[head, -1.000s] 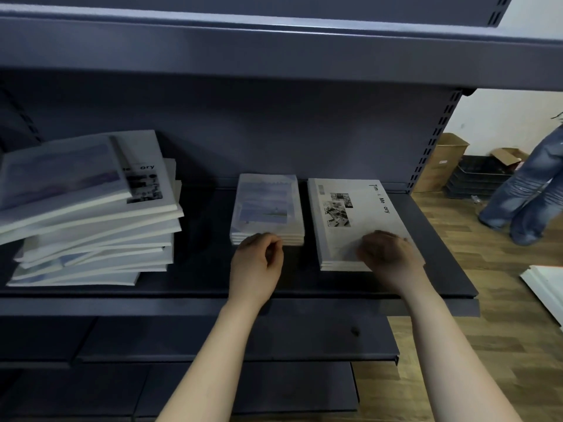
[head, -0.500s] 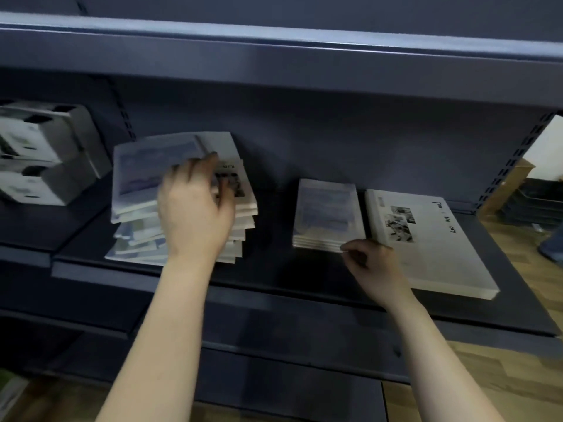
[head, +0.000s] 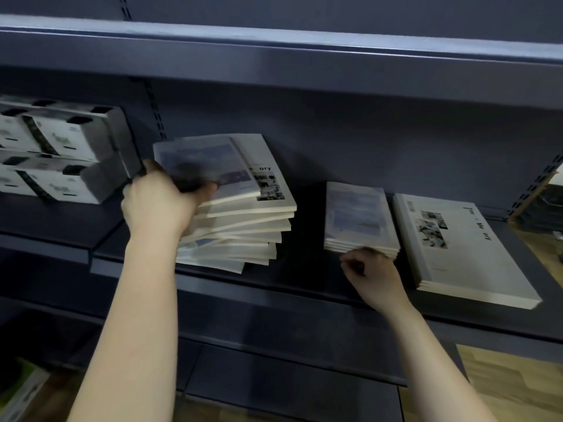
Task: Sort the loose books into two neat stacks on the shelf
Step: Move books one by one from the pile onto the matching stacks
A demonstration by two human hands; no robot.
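Left hand (head: pixel 158 205) has slid from flat on the loose pile (head: pixel 243 233) to its 9 o'clock edge & now grasps the top book (head: pixel 207 159), thumb over the cover, fingers (head: pixel 150 167) round the left side. Right hand (head: pixel 376 272) approx. same spot, at the 6 o'clock edge of the small stack (head: pixel 356 214); fingers curled, can't tell if they pinch anything.

Key relation: top book is a small blue-cover one, long axis skewed approx. 11-to-5. Its matching small stack lies at 3 o'clock from the left hand, axis approx. 12-to-6, so prob. a carry right plus a slight turn. Right hand is nearer the target.

Count: 2 hands; 3 heaps on the shelf (head: pixel 304 278). Loose pile approx. ten bks (edges blur), small stack approx. four, large stack (head: pixel 457 248) approx. three.
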